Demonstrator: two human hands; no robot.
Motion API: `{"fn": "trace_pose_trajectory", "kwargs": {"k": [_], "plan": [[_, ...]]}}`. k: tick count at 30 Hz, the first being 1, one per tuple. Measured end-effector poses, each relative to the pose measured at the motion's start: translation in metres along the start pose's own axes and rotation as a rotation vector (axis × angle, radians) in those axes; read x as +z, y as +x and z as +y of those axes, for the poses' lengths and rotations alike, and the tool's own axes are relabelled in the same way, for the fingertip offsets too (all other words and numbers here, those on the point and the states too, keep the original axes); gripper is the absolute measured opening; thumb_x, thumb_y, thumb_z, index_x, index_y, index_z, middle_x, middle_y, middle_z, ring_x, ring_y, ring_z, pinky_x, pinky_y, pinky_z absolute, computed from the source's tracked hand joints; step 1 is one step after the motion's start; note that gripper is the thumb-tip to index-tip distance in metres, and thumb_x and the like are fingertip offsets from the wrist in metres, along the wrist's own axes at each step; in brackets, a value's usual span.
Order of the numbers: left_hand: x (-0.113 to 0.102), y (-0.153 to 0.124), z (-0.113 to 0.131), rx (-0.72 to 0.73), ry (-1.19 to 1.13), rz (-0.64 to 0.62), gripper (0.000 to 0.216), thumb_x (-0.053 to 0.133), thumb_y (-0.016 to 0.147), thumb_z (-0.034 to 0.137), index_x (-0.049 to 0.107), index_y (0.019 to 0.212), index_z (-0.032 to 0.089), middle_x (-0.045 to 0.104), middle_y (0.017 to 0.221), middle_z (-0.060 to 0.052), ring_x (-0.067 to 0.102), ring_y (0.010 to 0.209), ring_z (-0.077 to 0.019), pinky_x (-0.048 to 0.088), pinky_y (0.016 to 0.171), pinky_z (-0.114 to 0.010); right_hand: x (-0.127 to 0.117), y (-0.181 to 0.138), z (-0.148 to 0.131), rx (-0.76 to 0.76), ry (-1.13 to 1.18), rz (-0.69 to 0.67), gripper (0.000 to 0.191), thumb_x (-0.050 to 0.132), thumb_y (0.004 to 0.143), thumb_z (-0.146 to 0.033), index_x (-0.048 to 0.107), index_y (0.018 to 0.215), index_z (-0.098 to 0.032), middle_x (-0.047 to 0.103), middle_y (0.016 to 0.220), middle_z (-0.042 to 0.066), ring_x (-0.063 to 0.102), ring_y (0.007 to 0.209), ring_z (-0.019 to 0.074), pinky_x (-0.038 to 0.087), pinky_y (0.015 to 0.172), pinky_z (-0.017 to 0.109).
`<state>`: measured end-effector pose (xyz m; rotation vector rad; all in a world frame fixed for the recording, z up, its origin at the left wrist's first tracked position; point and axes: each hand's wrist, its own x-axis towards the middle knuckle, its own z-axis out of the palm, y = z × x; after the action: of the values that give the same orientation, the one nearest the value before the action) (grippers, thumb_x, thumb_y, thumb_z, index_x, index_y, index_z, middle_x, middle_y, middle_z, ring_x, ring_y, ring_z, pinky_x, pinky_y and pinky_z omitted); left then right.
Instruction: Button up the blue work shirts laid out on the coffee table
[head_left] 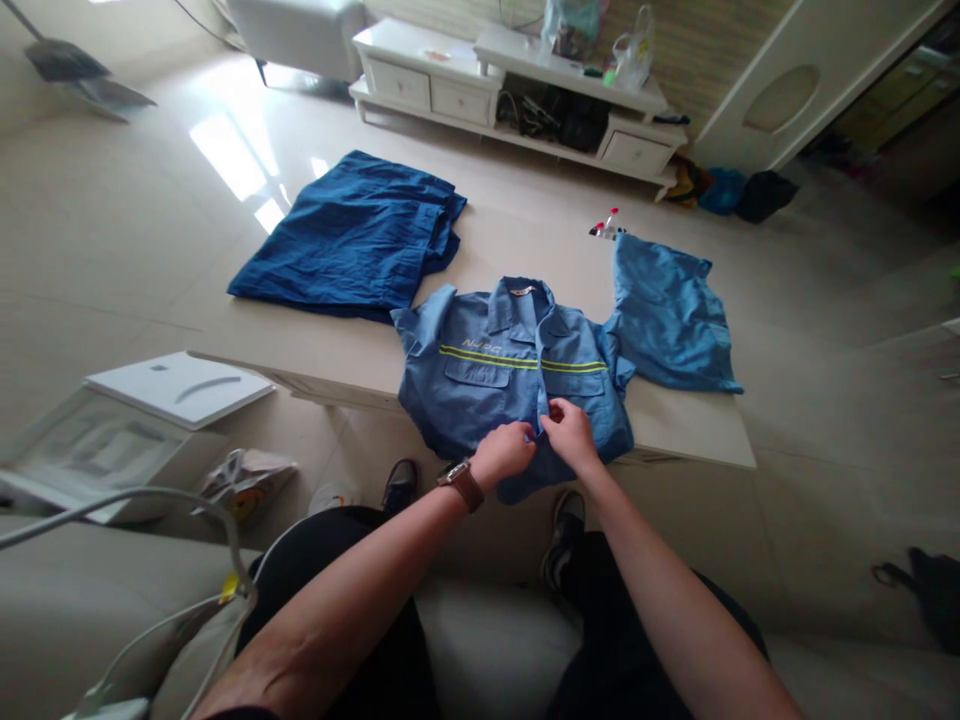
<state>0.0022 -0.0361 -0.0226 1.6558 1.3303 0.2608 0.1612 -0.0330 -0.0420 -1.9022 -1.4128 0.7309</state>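
Note:
A blue work shirt with a yellow-green stripe across the chest lies face up on a white table, its collar away from me and its lower part hanging over the near edge. My left hand, with a watch on the wrist, pinches the front placket low down. Close beside it, my right hand grips the placket edge a little higher, thumb and fingers together. Any button between the fingers is too small to make out.
Folded dark blue clothing lies at the table's left, lighter blue clothing at its right. Small red-capped bottles stand behind that. A white box sits left of my legs; a TV cabinet is beyond.

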Motion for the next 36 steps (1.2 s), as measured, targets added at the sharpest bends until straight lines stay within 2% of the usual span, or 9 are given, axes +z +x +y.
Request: {"fn": "trace_pose_trajectory", "kwargs": {"k": [3,7,9,14,20,27,36], "plan": [[-0.009,0.017,0.005,-0.021,0.049,0.101,0.025,0.059,0.088,0.021,0.072,0.109,0.022,0.075,0.097,-0.013,0.071,0.093,-0.0275,0.05,0.088,-0.035,-0.002,0.0,-0.002,0.013,0.051,-0.005,0.019,0.059,0.072,-0.037,0.067,0.08,-0.022,0.073,0.075,0.004,0.065,0.069,0.0216,0.049,0.069,0.033],[-0.009,0.039,0.011,0.003,0.108,0.171,0.035,0.058,0.091,0.019,0.066,0.124,0.024,0.071,0.113,-0.01,0.068,0.099,-0.0228,0.048,0.088,-0.031,-0.005,-0.004,-0.004,0.036,0.071,-0.021,0.02,0.06,0.075,-0.039,0.068,0.08,-0.021,0.074,0.076,0.005,0.065,0.068,0.0221,0.049,0.069,0.033],[-0.005,0.047,0.012,-0.006,0.196,0.163,0.032,0.057,0.092,0.019,0.066,0.122,0.024,0.069,0.118,-0.009,0.068,0.098,-0.0218,0.048,0.085,-0.03,-0.007,-0.005,-0.003,0.041,0.086,-0.033,0.022,0.059,0.077,-0.039,0.069,0.081,-0.02,0.075,0.077,0.006,0.066,0.069,0.0224,0.049,0.069,0.033],[0.001,0.058,0.011,0.034,0.33,0.138,0.019,0.054,0.093,0.015,0.066,0.107,0.021,0.069,0.112,-0.008,0.067,0.096,-0.0211,0.048,0.081,-0.03,-0.017,-0.001,0.0,0.073,0.092,-0.05,0.026,0.059,0.08,-0.042,0.07,0.084,-0.019,0.075,0.078,0.008,0.067,0.07,0.0224,0.049,0.068,0.032],[-0.011,0.059,0.017,0.159,0.231,0.2,0.013,0.057,0.093,0.014,0.066,0.1,0.021,0.071,0.098,-0.005,0.065,0.089,-0.0193,0.047,0.081,-0.029,-0.027,0.001,-0.004,0.045,0.077,0.011,0.026,0.061,0.082,-0.038,0.074,0.091,-0.018,0.077,0.087,0.011,0.069,0.074,0.0236,0.054,0.074,0.035],[-0.019,0.057,0.022,0.263,-0.015,0.24,0.011,0.064,0.087,0.009,0.068,0.087,0.019,0.069,0.083,-0.001,0.06,0.071,-0.014,0.045,0.071,-0.025,-0.034,-0.001,-0.019,-0.133,-0.005,0.026,0.024,0.055,0.089,-0.029,0.076,0.092,-0.018,0.076,0.094,0.012,0.07,0.083,0.0247,0.055,0.079,0.036],[-0.026,0.036,0.027,0.313,0.011,0.233,0.016,0.062,0.086,0.006,0.07,0.089,0.019,0.07,0.084,-0.002,0.061,0.075,-0.0149,0.044,0.072,-0.026,-0.034,-0.009,-0.028,-0.216,-0.032,0.027,0.023,0.056,0.091,-0.028,0.076,0.092,-0.018,0.075,0.091,0.01,0.07,0.082,0.0238,0.054,0.077,0.035]]}}
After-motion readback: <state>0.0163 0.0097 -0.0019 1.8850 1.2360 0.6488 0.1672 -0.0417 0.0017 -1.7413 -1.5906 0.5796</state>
